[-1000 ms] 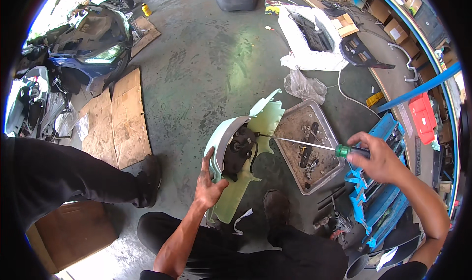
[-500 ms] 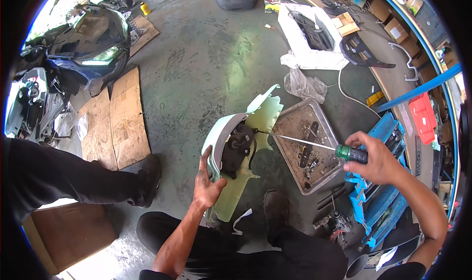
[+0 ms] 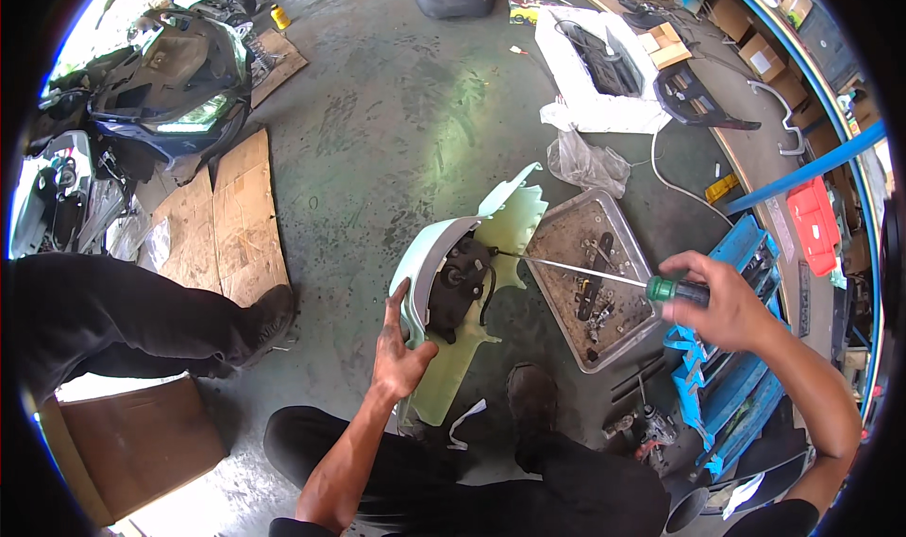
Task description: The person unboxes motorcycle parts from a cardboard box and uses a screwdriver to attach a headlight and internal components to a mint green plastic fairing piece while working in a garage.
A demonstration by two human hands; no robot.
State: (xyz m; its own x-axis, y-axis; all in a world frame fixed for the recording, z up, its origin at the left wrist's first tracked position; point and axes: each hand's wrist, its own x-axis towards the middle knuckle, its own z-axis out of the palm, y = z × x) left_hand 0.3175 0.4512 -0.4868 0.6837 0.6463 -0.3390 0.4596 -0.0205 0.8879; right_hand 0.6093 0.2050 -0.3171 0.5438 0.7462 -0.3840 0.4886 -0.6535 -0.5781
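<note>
Pale-green panel (image 3: pixel 448 372) at the centre of the view, curved shell tilted, dark moulded unit (image 3: pixel 458 301) set in its hollow; resting on the floor (image 3: pixel 359 178) or held clear of it, cannot tell. Left hand (image 3: pixel 401 362) wrapped on the rim at the panel's seven to eight o'clock, thumb toward the inner side, one finger stretched up along the outer face. Right hand (image 3: pixel 725 303) out at three o'clock, curled about a long green-handled screwdriver (image 3: pixel 662 289), tip at the dark unit's one-to-two o'clock edge. Step in hand, by the look of it: turning a fastener there, too small to make out.

Brace the panel firmly with the left hand against twist. Line the shaft up squarely with the fastener, or risk chewing its head. Press inward along the shaft first, then turn from the wrist in short strokes. Mind the black cable (image 3: pixel 491 293) looping down the unit's three o'clock side, and stop short of forcing, for fear of cracking thin-looking plastic. Use the metal tray (image 3: pixel 566 240), just beyond at three o'clock, for loose parts.
</note>
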